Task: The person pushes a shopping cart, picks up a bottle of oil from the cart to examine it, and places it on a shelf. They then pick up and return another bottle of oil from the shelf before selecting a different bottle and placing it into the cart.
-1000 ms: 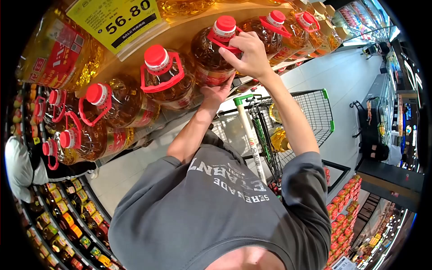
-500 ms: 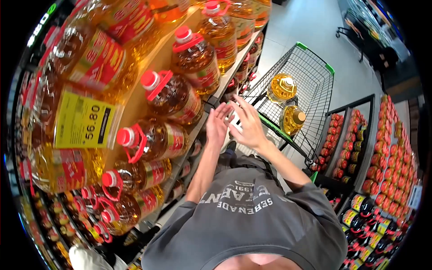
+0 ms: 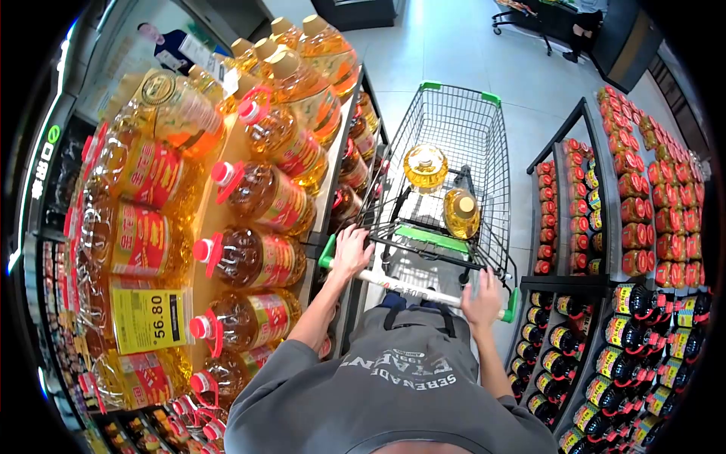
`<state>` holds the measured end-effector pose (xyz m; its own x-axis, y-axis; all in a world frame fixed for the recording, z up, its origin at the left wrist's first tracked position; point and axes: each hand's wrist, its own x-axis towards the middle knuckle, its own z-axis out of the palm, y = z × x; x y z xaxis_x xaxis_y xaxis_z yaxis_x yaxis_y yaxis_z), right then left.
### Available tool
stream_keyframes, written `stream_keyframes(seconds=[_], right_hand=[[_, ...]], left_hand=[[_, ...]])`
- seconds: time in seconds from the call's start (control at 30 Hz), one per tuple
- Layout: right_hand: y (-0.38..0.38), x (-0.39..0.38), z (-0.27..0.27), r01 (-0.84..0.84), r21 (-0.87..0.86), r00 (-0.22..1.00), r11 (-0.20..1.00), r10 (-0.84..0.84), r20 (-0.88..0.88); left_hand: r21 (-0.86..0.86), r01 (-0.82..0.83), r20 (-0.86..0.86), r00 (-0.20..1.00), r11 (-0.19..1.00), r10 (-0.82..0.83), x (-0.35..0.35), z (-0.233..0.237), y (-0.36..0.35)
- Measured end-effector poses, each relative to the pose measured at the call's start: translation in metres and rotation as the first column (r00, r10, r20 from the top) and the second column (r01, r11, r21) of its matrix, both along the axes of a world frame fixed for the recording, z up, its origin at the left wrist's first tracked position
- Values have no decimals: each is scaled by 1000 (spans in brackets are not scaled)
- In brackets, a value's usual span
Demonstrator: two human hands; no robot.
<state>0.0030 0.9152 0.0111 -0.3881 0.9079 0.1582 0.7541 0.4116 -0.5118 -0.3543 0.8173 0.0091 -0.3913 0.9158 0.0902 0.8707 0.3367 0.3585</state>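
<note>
A shopping cart (image 3: pixel 493 170) of dark wire with green corners stands in front of me, two bottles of yellow oil inside: one (image 3: pixel 425 166) toward the middle, the other (image 3: pixel 461 213) nearer and to the right. Its white handle bar (image 3: pixel 408 290) crosses before my body. At the bar's left end, my left hand (image 3: pixel 352 251) is wrapped over it, beside the green end piece. Near the right end, my right hand (image 3: pixel 482 297) rests on the bar, fingers pointing forward and somewhat apart.
Large oil bottles (image 3: pixel 276 198) with red caps fill the shelf close on the left, above a yellow price tag (image 3: pixel 150 319). Racks of red-lidded jars (image 3: pixel 635 185) and dark bottles (image 3: pixel 634 300) stand at the right. A person's legs (image 3: pixel 581 34) show far ahead.
Both hands have moved apart and down from in front of my chest onto the cart's handle. The view has turned, so the cart now lies straighter ahead and the shelf has shifted.
</note>
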Motion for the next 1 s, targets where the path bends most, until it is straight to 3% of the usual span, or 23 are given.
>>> stream_keyframes(seconds=[0.03, 0.13, 0.57, 0.67, 0.83, 1.0], right_hand=[[-1, -6, 6, 17, -6, 1000, 1000, -17, -23], [3, -2, -1, 2, -24, 999, 1000, -1, 32], [86, 11, 8, -67, -163, 983, 984, 94, 160], [116, 9, 3, -100, -155, 980, 983, 124, 155], [171, -4, 7, -92, -185, 976, 978, 126, 179], [234, -16, -2, -57, -194, 976, 979, 95, 196]], left_hand=[[-50, 12, -57, 998, 999, -15, 8, 10, 3], [-57, -28, 34, 999, 998, 30, 9, 11, 5], [-71, -183, 85, 978, 981, 189, 34, 6, 47], [-59, -174, 35, 984, 983, 176, 32, -8, 65], [-242, -149, 66, 983, 959, 170, 25, -3, 110], [-321, -31, 30, 999, 947, 43, 12, -10, 158]])
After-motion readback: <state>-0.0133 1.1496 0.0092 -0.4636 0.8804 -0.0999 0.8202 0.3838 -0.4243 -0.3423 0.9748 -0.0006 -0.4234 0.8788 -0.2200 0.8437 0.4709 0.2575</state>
